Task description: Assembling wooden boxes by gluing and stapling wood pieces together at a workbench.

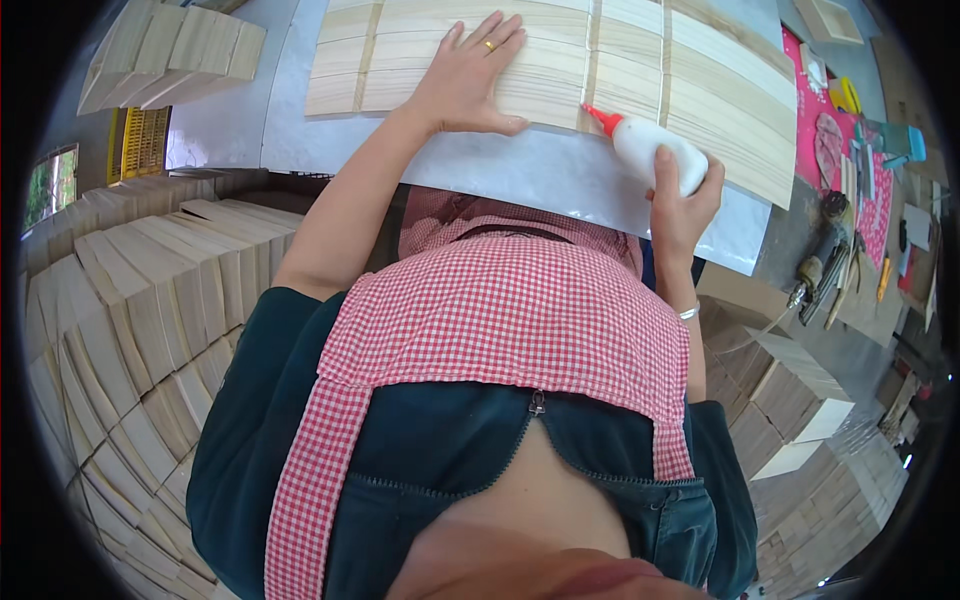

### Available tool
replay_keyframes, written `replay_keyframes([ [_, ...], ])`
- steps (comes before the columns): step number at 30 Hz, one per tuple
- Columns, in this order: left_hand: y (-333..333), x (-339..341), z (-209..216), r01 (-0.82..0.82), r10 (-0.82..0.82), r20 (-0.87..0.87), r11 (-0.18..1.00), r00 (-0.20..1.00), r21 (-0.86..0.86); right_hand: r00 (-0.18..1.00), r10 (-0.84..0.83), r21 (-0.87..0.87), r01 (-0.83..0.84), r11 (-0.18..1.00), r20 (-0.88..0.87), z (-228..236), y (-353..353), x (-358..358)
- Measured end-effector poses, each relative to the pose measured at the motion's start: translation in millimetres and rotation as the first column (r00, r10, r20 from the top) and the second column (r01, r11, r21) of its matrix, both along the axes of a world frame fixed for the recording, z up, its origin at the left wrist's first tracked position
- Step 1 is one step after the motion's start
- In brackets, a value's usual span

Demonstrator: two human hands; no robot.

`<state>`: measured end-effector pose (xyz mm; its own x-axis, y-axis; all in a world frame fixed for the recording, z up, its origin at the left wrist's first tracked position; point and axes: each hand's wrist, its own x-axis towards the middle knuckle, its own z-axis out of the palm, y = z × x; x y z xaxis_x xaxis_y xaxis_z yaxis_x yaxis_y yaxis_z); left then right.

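Pale wooden boards point(720, 120) lie side by side on the table before me, with narrow grooves point(664, 60) running across them. My left hand point(470, 85) rests flat on the boards, fingers spread, a ring on one finger. In my right hand point(690, 195) is a white glue bottle point(655, 148) with a red nozzle, tilted so its tip points up and left. The tip is at the near end of one groove, close to the boards' front edge. Whether glue is coming out is too small to tell.
Stacked wooden pieces point(150, 290) fill the left side, and more blocks point(170, 50) stand at upper left. A yellow crate point(140, 140) is behind them. At right, a pink patterned cloth point(875, 215) and tools point(825, 270) lie on another surface. Wooden boxes point(780, 390) sit below.
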<state>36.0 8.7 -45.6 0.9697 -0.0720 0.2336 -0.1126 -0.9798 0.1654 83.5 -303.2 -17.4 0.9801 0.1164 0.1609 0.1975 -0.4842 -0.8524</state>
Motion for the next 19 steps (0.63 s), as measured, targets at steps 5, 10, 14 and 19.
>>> replay_keyframes([
  [5,1.2,-0.5,4.8,-0.036,0.036,-0.044,0.999,0.998,0.000,0.996,0.020,-0.015,-0.021,1.000,-0.089,13.5,-13.8,-17.8],
  [10,20.6,-0.7,7.4,-0.007,0.008,-0.033,1.000,0.999,0.030,0.903,0.121,0.135,-0.071,0.988,-0.413,44.7,1.5,3.3],
  [14,84.7,17.5,6.8,-0.105,0.122,0.047,0.957,0.991,-0.269,0.950,0.192,0.418,-0.075,0.906,-0.246,56.5,70.6,23.2],
  [19,203.0,25.5,5.1,-0.462,0.472,0.084,0.880,0.878,-0.111,0.915,0.362,0.469,-0.243,0.849,-0.180,39.6,195.9,72.3],
])
